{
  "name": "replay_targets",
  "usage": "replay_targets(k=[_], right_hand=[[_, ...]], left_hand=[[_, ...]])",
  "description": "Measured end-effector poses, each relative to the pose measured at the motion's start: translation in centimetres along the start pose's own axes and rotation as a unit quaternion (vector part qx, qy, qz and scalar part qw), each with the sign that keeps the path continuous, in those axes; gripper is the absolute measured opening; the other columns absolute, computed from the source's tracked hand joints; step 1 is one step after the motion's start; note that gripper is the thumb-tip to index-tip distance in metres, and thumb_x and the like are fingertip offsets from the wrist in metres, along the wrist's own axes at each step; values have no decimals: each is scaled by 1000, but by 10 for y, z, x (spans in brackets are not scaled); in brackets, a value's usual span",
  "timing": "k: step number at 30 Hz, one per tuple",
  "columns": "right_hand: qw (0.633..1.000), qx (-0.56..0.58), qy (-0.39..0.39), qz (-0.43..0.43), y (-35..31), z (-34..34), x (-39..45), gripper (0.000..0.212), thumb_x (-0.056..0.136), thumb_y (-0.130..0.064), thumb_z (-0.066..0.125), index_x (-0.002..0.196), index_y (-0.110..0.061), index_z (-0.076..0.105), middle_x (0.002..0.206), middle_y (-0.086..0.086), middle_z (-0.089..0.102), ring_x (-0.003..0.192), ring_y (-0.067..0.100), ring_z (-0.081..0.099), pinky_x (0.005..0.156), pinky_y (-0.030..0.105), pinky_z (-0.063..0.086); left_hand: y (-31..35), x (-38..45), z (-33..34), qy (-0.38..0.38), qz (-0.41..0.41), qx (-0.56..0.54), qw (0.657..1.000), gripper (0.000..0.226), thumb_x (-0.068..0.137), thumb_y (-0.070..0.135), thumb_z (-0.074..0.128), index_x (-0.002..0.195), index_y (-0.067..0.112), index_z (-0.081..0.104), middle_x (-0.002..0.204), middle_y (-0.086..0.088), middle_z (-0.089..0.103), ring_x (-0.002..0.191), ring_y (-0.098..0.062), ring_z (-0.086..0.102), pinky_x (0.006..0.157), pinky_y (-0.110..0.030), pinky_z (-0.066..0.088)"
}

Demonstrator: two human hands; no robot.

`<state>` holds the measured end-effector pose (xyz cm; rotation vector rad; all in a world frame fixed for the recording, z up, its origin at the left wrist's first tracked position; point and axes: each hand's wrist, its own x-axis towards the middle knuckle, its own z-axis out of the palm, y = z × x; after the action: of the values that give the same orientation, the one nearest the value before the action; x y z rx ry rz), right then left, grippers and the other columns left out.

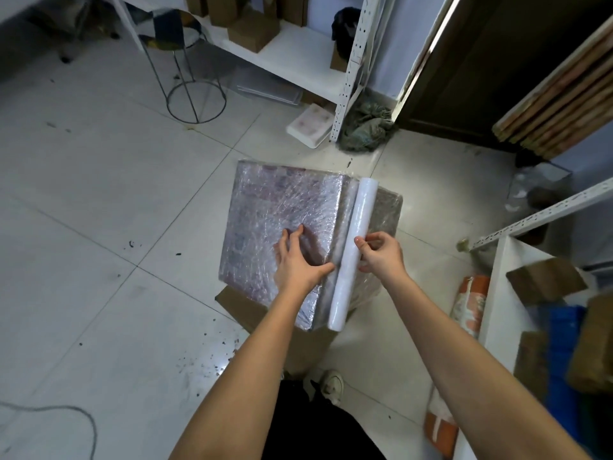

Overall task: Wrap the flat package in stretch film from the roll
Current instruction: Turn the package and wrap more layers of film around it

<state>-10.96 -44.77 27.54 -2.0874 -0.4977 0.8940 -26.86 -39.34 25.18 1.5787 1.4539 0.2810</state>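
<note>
Our 2 forearms reach down to the flat package [282, 210], which lies tilted on a cardboard box [252, 310] on the tiled floor [99, 194]. We see it already covered with crinkled film. Our left hand [298, 260] rests flat on its top, fingers spread. Just beside it, along the package's right edge, lies the white film roll [353, 250]. Our right hand [381, 252] pinches this roll between thumb and fingers. Further away stand a metal stool [189, 78] and white shelves [298, 54].
</note>
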Motion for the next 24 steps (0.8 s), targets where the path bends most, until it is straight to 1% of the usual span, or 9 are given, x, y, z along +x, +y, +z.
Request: replay_targets(k=[2, 5, 8, 10, 12, 16, 20, 22, 24], right_hand=[[1000, -20, -6, 4, 0, 1, 5, 19, 80, -30, 74, 75, -24, 56, 87, 8, 68, 79, 32, 69, 71, 53, 56], [999, -27, -36, 2, -8, 4, 6, 15, 84, -27, 71, 86, -18, 59, 91, 12, 69, 76, 28, 69, 71, 49, 58], [998, -32, -57, -5, -11, 9, 11, 15, 84, -28, 70, 88, -17, 62, 85, 8, 69, 74, 25, 68, 72, 42, 57], [996, -52, -68, -13, -11, 10, 16, 17, 83, -34, 70, 85, -19, 62, 76, 0, 68, 73, 22, 68, 72, 40, 57], [993, -73, -91, -26, -12, 9, 21, 20, 82, -39, 70, 79, -23, 59, 73, -4, 68, 74, 20, 69, 75, 41, 57], [980, -96, -164, -52, -14, 7, 39, 24, 81, -45, 68, 75, -25, 57, 74, -2, 70, 76, 21, 69, 78, 47, 56], [953, -151, -245, -90, -19, 3, 51, 24, 90, -43, 56, 85, -20, 55, 89, 2, 66, 86, 25, 66, 81, 45, 54], [939, -187, -269, -107, -26, -1, 56, 27, 95, -39, 48, 100, -14, 54, 99, 5, 62, 93, 24, 61, 83, 38, 50], [932, -188, -295, -96, -30, -4, 61, 30, 96, -41, 45, 108, -13, 50, 112, 9, 59, 97, 22, 56, 85, 37, 47]], left_hand=[[-2, 4, -2, -5, -7, -6, 1000, 102, 67, 40, 83, 147, 36, 21, 159, 9, 2, 146, -26, 14, 106, -49, 35], [-6, 10, -9, 0, -13, -26, 1000, 103, 66, 37, 84, 147, 35, 21, 159, 7, 3, 145, -26, 13, 110, -49, 31], [-10, 14, -13, 11, -26, -50, 998, 102, 66, 33, 85, 147, 34, 22, 158, 4, 5, 145, -25, 15, 112, -47, 28], [-11, 13, -12, 24, -38, -61, 997, 102, 67, 31, 85, 147, 34, 22, 158, 3, 7, 144, -24, 17, 111, -47, 28], [-13, 11, -9, 44, -56, -84, 994, 102, 67, 33, 84, 147, 35, 21, 157, 2, 9, 144, -24, 19, 112, -48, 31], [-11, 5, -6, 86, -89, -103, 987, 101, 64, 44, 80, 144, 39, 20, 156, -1, 18, 138, -28, 30, 106, -53, 38], [-1, 1, -4, 104, -111, -130, 980, 93, 75, 24, 79, 147, 32, 21, 150, -8, 28, 132, -32, 38, 104, -49, 42], [9, 2, -2, 99, -112, -123, 981, 97, 74, 31, 81, 148, 31, 18, 154, -7, 21, 137, -32, 32, 107, -47, 39], [21, 3, 4, 112, -129, -100, 980, 109, 65, 52, 81, 148, 31, 14, 156, -6, 18, 139, -30, 29, 109, -49, 36]])
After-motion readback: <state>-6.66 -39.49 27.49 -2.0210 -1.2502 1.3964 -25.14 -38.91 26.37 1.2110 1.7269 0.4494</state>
